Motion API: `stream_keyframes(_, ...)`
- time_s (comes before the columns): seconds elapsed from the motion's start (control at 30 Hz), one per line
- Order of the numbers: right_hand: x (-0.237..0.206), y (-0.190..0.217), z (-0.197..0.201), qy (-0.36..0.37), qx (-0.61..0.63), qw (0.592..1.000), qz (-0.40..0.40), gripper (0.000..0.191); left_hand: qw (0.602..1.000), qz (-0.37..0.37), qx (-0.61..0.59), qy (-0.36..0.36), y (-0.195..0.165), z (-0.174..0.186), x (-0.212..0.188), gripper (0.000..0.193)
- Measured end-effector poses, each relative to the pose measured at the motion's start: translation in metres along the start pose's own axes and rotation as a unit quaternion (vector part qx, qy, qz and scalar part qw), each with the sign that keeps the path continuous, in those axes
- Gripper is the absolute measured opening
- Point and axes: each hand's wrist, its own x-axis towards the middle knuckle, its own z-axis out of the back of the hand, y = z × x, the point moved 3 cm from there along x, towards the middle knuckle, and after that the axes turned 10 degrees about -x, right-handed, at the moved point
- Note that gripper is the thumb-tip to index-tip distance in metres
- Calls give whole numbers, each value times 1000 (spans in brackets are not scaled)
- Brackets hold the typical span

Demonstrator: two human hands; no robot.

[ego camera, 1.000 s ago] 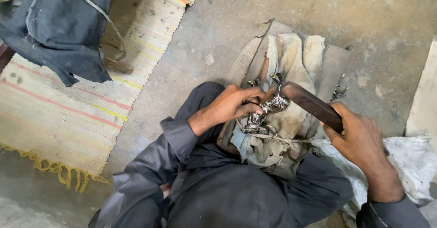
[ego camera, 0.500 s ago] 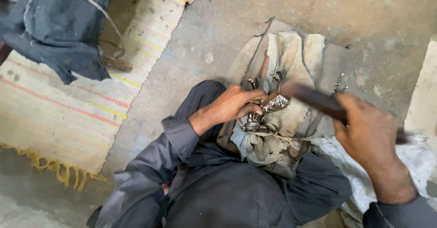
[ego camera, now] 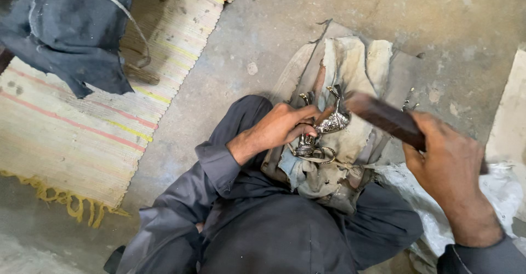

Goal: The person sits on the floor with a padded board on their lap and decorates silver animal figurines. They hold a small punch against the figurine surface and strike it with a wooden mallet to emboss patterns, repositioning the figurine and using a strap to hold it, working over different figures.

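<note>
Two hands on this w/ left hand pinching the shiny metal piece down on the rag pad over the lap, right hand fisted round the dark wooden bar, imo keep taps light & fingers clear

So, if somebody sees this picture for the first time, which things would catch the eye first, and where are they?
In the centre, the left hand presses a shiny silver metal piece onto a bundle of dirty pale cloth lying on the concrete floor. At the right, the right hand grips a dark wooden tool, blurred, with its end close to the metal piece. At the upper left, a dark blue garment lies on a striped woven mat.
</note>
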Motion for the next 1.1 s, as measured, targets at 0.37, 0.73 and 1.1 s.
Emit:
stream_keyframes(0.37,1,8,10,1,-53,998,-18,33,1000,-22,3,12,2,0,-3,31)
stream_keyframes(0.73,-2,5,13,-24,-5,1000,-14,34,999,-2,28,-32,0,-3,-13,26)
stream_keyframes(1.1,1,15,17,4,-63,998,6,32,999,11,40,12,4,-4,-10,33)
